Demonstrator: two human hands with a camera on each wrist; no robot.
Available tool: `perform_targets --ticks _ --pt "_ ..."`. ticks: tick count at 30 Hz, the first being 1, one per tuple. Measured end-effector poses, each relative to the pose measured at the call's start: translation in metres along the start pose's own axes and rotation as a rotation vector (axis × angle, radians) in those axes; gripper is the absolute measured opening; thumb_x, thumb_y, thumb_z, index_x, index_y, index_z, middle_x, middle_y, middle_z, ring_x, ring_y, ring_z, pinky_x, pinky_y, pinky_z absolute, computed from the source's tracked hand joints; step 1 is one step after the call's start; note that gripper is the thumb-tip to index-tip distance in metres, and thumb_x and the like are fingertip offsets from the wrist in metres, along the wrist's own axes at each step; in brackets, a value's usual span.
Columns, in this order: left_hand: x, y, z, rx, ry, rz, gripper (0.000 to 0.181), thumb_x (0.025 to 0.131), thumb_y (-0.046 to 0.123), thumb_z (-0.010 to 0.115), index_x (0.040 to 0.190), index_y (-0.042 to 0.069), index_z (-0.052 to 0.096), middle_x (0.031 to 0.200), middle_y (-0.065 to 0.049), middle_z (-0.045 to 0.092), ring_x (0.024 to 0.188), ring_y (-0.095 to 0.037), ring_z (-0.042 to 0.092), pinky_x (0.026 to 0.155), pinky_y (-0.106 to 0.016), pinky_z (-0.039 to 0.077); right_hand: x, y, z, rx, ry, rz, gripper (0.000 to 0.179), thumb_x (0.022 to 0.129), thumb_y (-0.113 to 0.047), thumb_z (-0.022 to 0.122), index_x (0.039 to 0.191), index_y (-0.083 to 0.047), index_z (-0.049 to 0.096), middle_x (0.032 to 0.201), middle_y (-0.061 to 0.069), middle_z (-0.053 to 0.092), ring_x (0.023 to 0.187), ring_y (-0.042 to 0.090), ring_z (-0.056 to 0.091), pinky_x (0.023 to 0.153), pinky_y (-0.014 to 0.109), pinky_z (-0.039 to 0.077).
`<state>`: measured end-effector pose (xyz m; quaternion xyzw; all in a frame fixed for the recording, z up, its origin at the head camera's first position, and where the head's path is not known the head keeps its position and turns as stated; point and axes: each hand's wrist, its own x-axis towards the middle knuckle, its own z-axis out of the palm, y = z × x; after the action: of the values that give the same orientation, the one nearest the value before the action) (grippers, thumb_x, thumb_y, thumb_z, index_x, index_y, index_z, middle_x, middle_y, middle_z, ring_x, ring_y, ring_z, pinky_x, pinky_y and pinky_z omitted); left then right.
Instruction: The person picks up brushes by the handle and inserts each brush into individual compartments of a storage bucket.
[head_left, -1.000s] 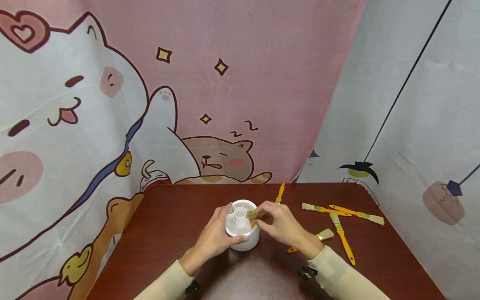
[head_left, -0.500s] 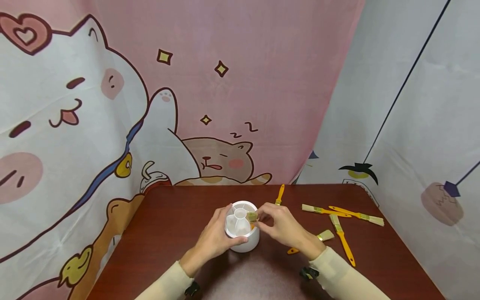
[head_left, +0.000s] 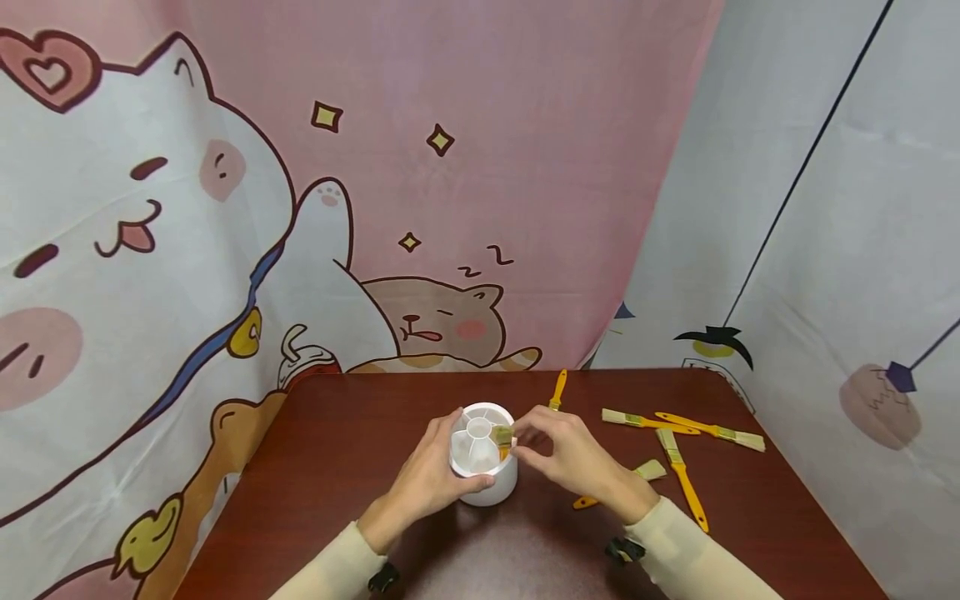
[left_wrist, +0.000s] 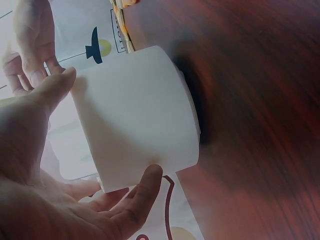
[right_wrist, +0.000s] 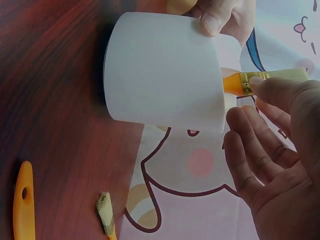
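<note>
Though in hand, brush in cup.

Behind a reddish-brown table hangs a pink backdrop printed with a white cat and a brown cat.

The head camera looked forward and down over the surface, far enough back to take in the left hand, right hand, pot and backdrop. The left wrist camera faced the pot's side from close by, turned sideways, the surface at right; the right wrist one, likewise near, had it at left. All three shared the pot and both hands.
</note>
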<state>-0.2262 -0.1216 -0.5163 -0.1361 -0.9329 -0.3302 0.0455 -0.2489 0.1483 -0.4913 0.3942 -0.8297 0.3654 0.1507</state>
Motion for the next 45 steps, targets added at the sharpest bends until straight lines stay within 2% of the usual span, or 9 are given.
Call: perform_targets --ticks 6,10,15,19,25,29,33,40,45 --pt "-0.001 0.006 0.000 0.029 0.003 -0.033 0.126 0.069 0.067 0.094 0.167 0.019 0.032 0.151 -0.008 0.053 0.124 -0.028 0.064 0.093 -0.052 0.059 -0.008 0.000 -0.006 -0.027 -0.005 0.047 0.031 0.088 -0.017 0.090 0.116 -0.018 0.075 0.106 -0.008 0.073 0.092 0.013 0.074 0.080 0.029 0.062" --pt "-0.004 0.015 0.002 0.117 0.073 -0.053 0.126 0.067 0.069 0.093 0.165 0.015 0.035 0.148 -0.011 0.053 0.120 -0.032 0.064 0.089 -0.053 0.059 -0.014 0.000 -0.012 -0.058 0.002 0.058 0.032 0.088 -0.018 0.090 0.116 -0.022 0.075 0.108 -0.015 0.071 0.094 0.011 0.074 0.081 0.026 0.062" --pt "-0.007 0.029 0.008 0.237 0.160 -0.086 0.129 0.064 0.074 0.092 0.160 0.006 0.040 0.139 -0.016 0.052 0.111 -0.035 0.062 0.077 -0.051 0.059 -0.022 0.003 -0.020 -0.126 0.005 0.070 0.034 0.089 -0.022 0.090 0.118 -0.029 0.073 0.111 -0.018 0.070 0.096 0.004 0.071 0.082 0.027 0.061" --pt "-0.007 0.036 0.012 0.238 0.174 -0.123 0.129 0.064 0.075 0.091 0.157 0.001 0.039 0.136 -0.018 0.050 0.109 -0.037 0.061 0.072 -0.050 0.058 -0.029 0.009 -0.026 -0.197 -0.004 0.098 0.033 0.091 -0.029 0.088 0.119 -0.032 0.072 0.112 -0.021 0.067 0.098 -0.002 0.067 0.083 0.025 0.061" --pt "-0.006 0.034 0.014 0.216 0.188 -0.142 0.122 0.065 0.070 0.094 0.151 0.000 0.045 0.131 -0.018 0.051 0.099 -0.036 0.064 0.074 -0.051 0.057 -0.040 0.019 -0.030 -0.245 -0.020 0.142 0.031 0.090 -0.032 0.088 0.117 -0.034 0.073 0.110 -0.024 0.066 0.097 -0.002 0.065 0.083 0.025 0.060" --pt "-0.006 0.030 0.012 0.191 0.170 -0.141 0.118 0.065 0.070 0.094 0.149 0.001 0.047 0.130 -0.016 0.051 0.096 -0.034 0.064 0.074 -0.050 0.057 -0.047 0.026 -0.031 -0.265 -0.027 0.162 0.030 0.090 -0.032 0.089 0.115 -0.034 0.073 0.109 -0.024 0.067 0.097 -0.002 0.065 0.083 0.026 0.060" --pt "-0.005 0.027 0.005 0.122 0.132 -0.123 0.115 0.066 0.066 0.096 0.147 0.000 0.049 0.128 -0.016 0.049 0.099 -0.034 0.064 0.078 -0.049 0.057 -0.052 0.032 -0.034 -0.264 -0.054 0.208 0.027 0.091 -0.036 0.087 0.115 -0.037 0.072 0.109 -0.025 0.067 0.097 0.000 0.067 0.084 0.028 0.061" --pt "0.001 0.016 -0.009 -0.023 0.011 -0.100 0.115 0.068 0.057 0.099 0.156 0.006 0.045 0.138 -0.017 0.049 0.115 -0.033 0.066 0.096 -0.048 0.058 -0.065 0.044 -0.036 -0.228 -0.090 0.265 0.023 0.093 -0.033 0.085 0.113 -0.034 0.074 0.110 -0.008 0.075 0.099 0.010 0.071 0.086 0.038 0.062" --pt "0.008 0.006 -0.019 -0.049 -0.074 -0.041 0.115 0.068 0.053 0.100 0.158 0.008 0.046 0.139 -0.019 0.052 0.120 -0.032 0.063 0.104 -0.050 0.054 -0.074 0.050 -0.039 -0.219 -0.106 0.329 0.023 0.093 -0.029 0.085 0.112 -0.034 0.073 0.110 -0.008 0.075 0.099 0.014 0.072 0.086 0.041 0.062"
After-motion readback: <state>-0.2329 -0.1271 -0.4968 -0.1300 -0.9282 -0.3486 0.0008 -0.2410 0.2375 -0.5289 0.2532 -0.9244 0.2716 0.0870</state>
